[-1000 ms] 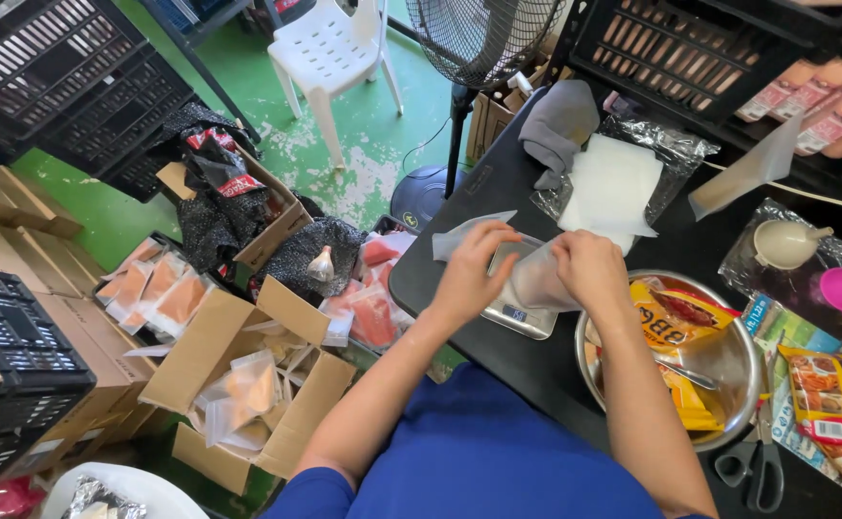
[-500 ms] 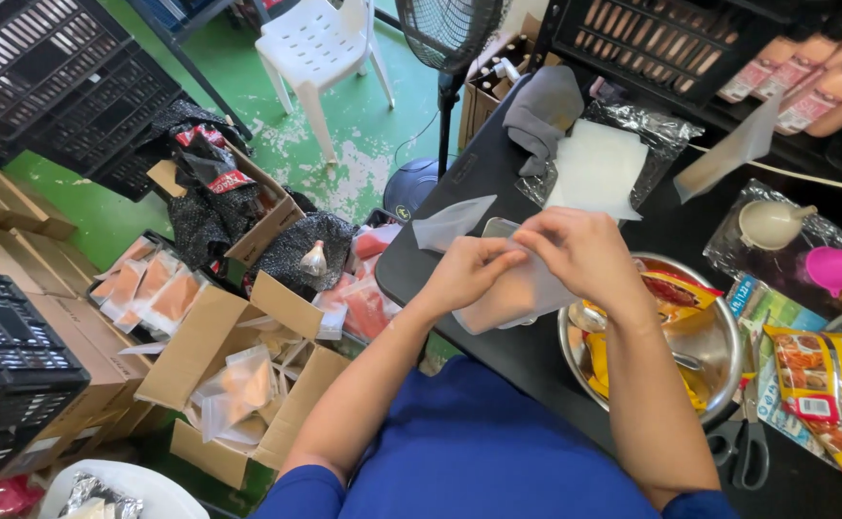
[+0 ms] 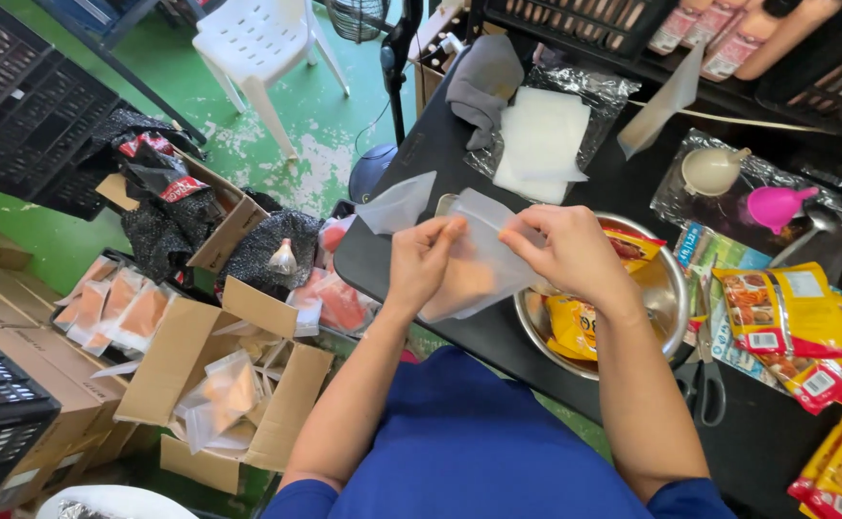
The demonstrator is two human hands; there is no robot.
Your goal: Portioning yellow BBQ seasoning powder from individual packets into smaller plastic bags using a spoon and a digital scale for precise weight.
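Both my hands hold one clear plastic pouch (image 3: 483,252) over the near edge of the black table (image 3: 450,159). My left hand (image 3: 423,261) pinches its left side and my right hand (image 3: 567,252) grips its right side near the top. The pouch has a pale orange filling low inside. Just right of it sits a metal bowl (image 3: 676,298) holding yellow and red snack packets. A second empty clear pouch (image 3: 397,202) lies on the table beyond my left hand.
A stack of white pouches (image 3: 541,144) and a grey cloth (image 3: 483,82) lie further back. Yellow packets (image 3: 796,322), scissors (image 3: 705,384), a pink funnel (image 3: 777,205) and a beige funnel (image 3: 711,168) are to the right. Open cardboard boxes (image 3: 219,384) with filled pouches stand on the floor at left.
The view has shifted down and closer. My hands have moved slightly toward me with the pouch, which now hangs flatter between them.
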